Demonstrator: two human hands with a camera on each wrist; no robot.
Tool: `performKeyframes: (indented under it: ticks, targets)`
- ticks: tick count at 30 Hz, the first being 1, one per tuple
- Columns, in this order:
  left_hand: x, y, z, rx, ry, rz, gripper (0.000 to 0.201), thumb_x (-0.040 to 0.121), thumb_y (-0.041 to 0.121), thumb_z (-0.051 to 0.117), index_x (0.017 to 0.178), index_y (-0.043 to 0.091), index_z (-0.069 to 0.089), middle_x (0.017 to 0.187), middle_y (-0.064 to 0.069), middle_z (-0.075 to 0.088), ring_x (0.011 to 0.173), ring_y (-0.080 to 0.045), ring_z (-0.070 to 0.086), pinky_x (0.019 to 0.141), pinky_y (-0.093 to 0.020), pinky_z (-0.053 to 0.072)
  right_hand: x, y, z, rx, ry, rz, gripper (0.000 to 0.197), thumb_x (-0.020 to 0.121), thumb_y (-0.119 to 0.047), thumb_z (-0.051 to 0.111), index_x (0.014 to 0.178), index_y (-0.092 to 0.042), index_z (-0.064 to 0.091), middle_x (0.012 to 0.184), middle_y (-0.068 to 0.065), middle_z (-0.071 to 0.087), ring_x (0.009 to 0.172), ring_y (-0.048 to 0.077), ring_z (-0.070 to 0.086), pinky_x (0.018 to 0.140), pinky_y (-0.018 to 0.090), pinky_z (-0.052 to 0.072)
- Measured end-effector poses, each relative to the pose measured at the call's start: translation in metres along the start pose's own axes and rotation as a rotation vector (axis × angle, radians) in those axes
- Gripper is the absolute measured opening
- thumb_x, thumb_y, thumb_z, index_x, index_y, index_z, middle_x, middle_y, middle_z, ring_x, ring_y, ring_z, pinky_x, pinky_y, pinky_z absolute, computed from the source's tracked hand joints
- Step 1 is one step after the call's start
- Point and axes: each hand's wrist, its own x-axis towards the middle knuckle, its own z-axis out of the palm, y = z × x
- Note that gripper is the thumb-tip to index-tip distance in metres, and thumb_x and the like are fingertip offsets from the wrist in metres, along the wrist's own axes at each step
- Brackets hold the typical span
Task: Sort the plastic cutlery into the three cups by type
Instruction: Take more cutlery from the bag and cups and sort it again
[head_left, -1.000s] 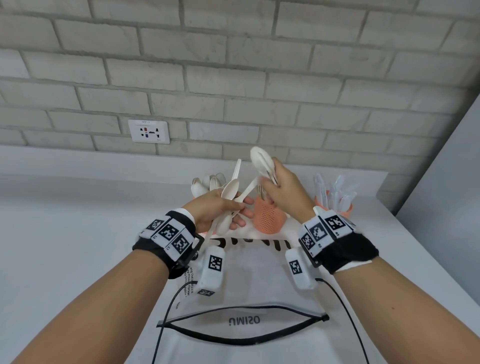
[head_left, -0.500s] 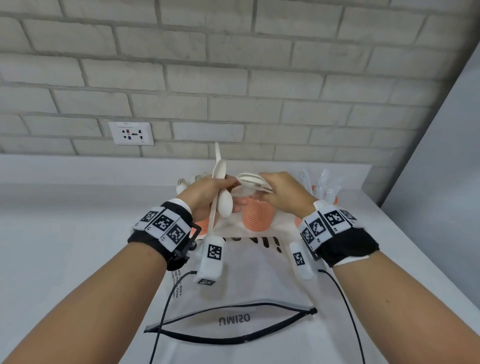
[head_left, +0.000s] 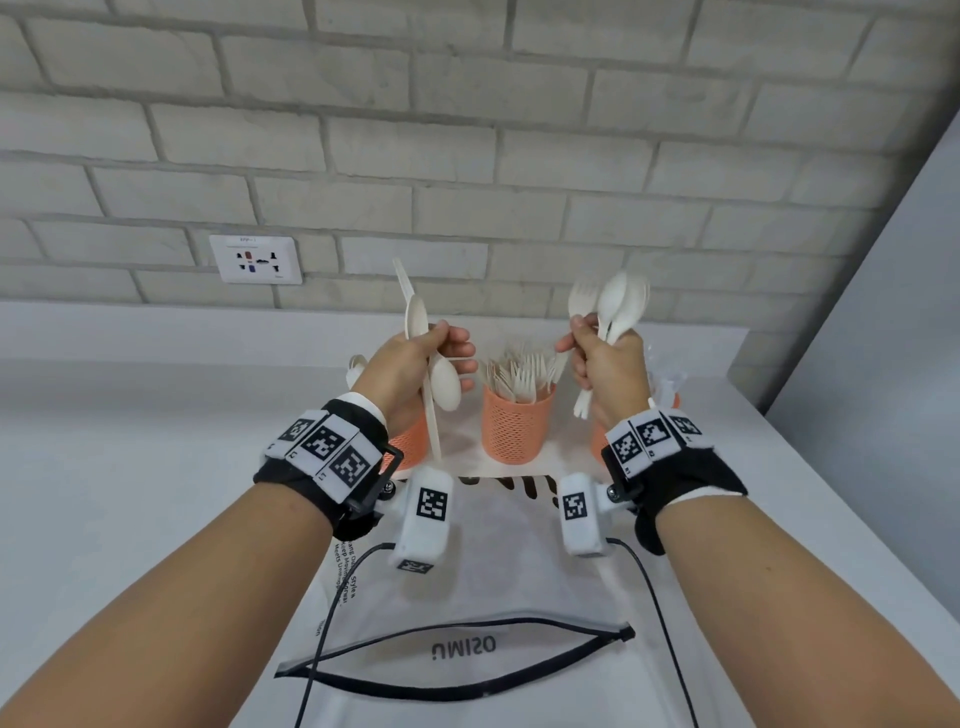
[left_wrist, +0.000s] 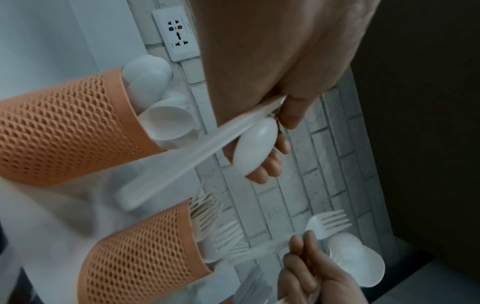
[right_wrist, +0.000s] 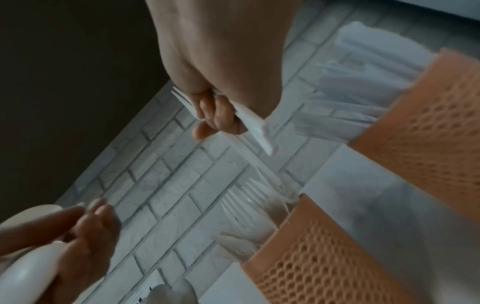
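Note:
Three orange mesh cups stand in a row at the back of the table. The middle cup (head_left: 517, 431) holds forks (head_left: 519, 371). The left cup (left_wrist: 59, 131) holds spoons (left_wrist: 166, 121), and the right cup (right_wrist: 428, 127) holds clear knives (right_wrist: 363, 82). My left hand (head_left: 441, 358) grips two white spoons (head_left: 445, 387) and a thinner white piece, raised above the left cup. My right hand (head_left: 587, 358) grips an upright bundle of spoons (head_left: 621, 301) plus a fork (left_wrist: 330, 224), between the middle and right cups.
A white zip pouch (head_left: 467, 587) with a black zipper lies on the table under my forearms, with sensor cables across it. A brick wall with a socket (head_left: 254, 260) rises behind the cups. A grey panel (head_left: 883, 312) stands at the right.
My hands were together over the middle cup with the cutlery between them. They have pulled apart, the left toward the left cup and the right toward the right, each keeping part of the bundle.

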Motion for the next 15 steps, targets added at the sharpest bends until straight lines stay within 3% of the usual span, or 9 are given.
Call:
performKeyframes:
  ticks: [6, 11, 15]
  targets:
    - [0.002, -0.003, 0.005, -0.09, 0.033, -0.015, 0.03, 0.1, 0.02, 0.038, 0.08, 0.006, 0.057, 0.064, -0.005, 0.061, 0.052, -0.013, 0.063, 0.056, -0.026, 0.056, -0.001, 0.008, 0.005, 0.01, -0.022, 0.065, 0.021, 0.092, -0.006, 0.052, 0.074, -0.016, 0.048, 0.053, 0.0, 0.062, 0.032, 0.005, 0.033, 0.033, 0.016, 0.024]
    - [0.001, -0.006, 0.012, -0.122, 0.022, -0.017, 0.031, 0.1, 0.019, 0.038, 0.079, 0.005, 0.056, 0.064, -0.006, 0.059, 0.051, -0.014, 0.063, 0.054, -0.025, 0.055, -0.001, 0.002, 0.006, 0.082, -0.046, 0.031, 0.023, 0.093, -0.004, 0.049, 0.073, -0.015, 0.047, 0.048, -0.002, 0.06, 0.032, 0.005, 0.031, 0.033, 0.016, 0.021]
    - [0.0, -0.008, 0.012, -0.13, 0.024, -0.011, 0.03, 0.101, 0.018, 0.037, 0.08, 0.005, 0.055, 0.069, -0.008, 0.057, 0.051, -0.013, 0.062, 0.054, -0.025, 0.055, -0.012, 0.006, 0.011, -0.013, -0.104, 0.0, 0.021, 0.094, -0.007, 0.048, 0.074, -0.015, 0.048, 0.058, 0.005, 0.057, 0.033, 0.005, 0.033, 0.032, 0.016, 0.024]
